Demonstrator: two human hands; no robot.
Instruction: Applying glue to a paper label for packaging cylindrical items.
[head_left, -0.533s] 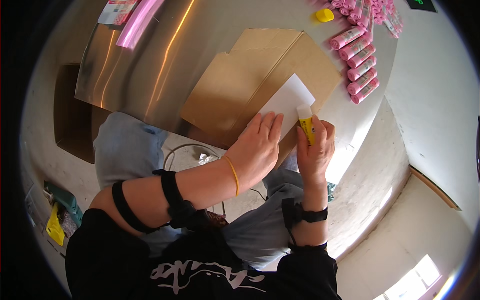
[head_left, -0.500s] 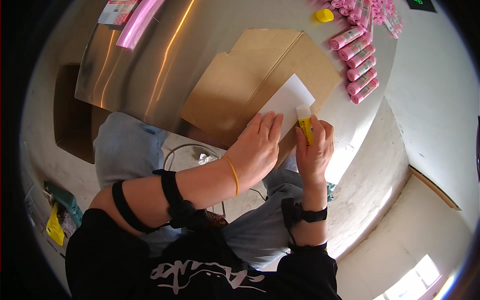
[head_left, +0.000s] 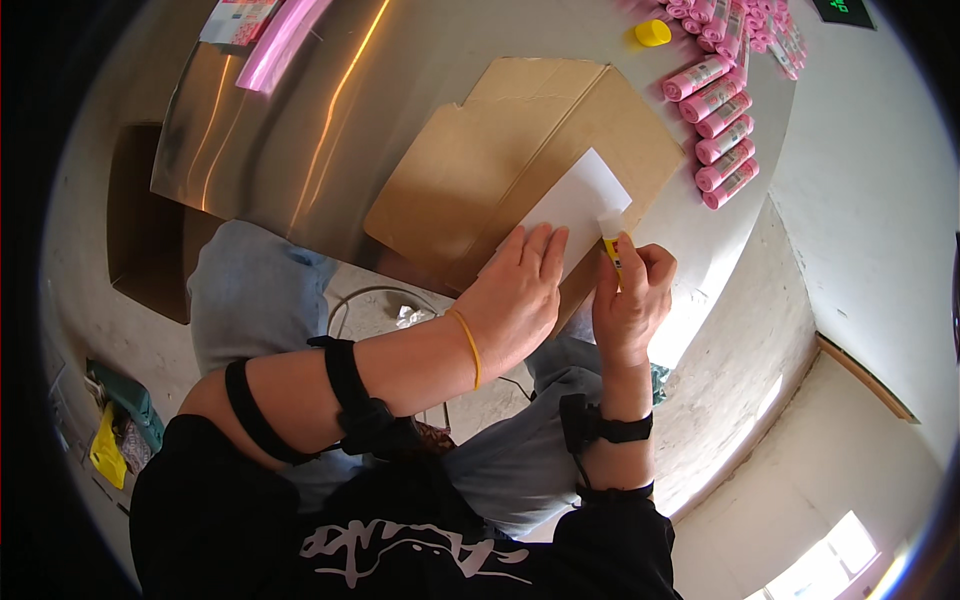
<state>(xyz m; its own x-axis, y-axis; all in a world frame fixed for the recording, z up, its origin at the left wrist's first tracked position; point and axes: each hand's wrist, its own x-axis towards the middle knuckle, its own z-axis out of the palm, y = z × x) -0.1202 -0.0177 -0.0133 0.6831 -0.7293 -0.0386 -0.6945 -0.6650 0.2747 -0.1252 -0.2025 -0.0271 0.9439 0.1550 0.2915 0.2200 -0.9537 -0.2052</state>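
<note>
Across the metal bench, white paper slants away rightward, left hand spread flat over its near end, right hand pinching a glue stick by its right edge.

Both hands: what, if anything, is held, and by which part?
The right hand holds the yellow tube by its body, below the white end; the left hand rests on the white paper.

close downward fisheye view from the wearer's head over left hand, right hand and metal table
</note>
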